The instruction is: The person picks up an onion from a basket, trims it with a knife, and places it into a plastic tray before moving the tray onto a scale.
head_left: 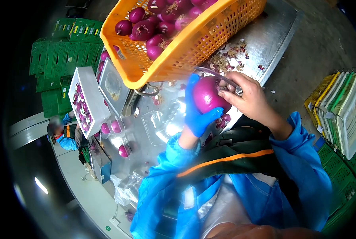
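- The onion (208,96) sits directly between your hands, off the tabletop (279,26) and in front of your torso, touching the gloved left hand (196,119) on one side and meeting the bare right hand (247,95) on the other.
- Neither hand is clearly nearer: your left carries the onion and your right is right up against it.
- The onion is close to round, so its long axis is hard to read; one end seems to face your right thumb, though your fingers and the blur hide it.
- A knife (213,73) slants across the onion's far side, its tip reaching toward your left fingers and its butt emerging from your right fist.
- Your left hand is cupped around the onion, fingers up along its left side, thumb laid across the near face.
- Your right hand is closed on the knife, fingers curled over the handle, thumb pointing left at the onion.
- Your left forearm rises from below; your right elbow is bent out to the side, with the forearm angling inward.
- Beyond the onion stands the orange crate (136,85), holding more onions; dry scraps (221,61) lie beside it.
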The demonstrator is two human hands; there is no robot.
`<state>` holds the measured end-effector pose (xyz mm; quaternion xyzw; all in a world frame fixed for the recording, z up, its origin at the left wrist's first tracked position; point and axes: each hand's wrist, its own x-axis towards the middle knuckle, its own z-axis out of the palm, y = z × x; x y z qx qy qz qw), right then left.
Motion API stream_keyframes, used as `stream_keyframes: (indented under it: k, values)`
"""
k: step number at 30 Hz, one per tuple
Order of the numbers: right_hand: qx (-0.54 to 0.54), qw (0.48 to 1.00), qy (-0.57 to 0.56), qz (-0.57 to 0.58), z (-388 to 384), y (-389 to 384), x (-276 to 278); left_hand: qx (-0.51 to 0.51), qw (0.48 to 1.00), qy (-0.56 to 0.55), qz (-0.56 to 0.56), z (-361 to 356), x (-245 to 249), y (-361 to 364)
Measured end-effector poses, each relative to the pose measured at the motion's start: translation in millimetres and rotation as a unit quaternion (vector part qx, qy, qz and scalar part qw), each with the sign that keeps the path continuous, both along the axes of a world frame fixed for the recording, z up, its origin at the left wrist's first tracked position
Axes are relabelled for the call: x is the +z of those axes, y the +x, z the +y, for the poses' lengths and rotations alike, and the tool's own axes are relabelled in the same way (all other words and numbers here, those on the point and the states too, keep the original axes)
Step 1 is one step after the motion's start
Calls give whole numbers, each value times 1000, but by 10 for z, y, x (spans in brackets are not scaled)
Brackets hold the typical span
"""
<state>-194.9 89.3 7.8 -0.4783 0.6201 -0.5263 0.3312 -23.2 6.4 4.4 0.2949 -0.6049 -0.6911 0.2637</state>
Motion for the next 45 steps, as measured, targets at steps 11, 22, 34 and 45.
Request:
stream_keyframes:
  k: [11,22,34,45]
  values:
    - [-106,994,-14,25,117,-92,-239,5,986,160,41,-89,-92,107]
    - [-78,994,-29,70,-49,370,-143,41,921,346,175,40,-29,581]
    - [-90,995,4,49,-232,813,-529,140,983,80,89,-544,218,1742]
    - [-69,992,29,99,-209,875,-443,154,621,-357,-681,-2833,145,2409]
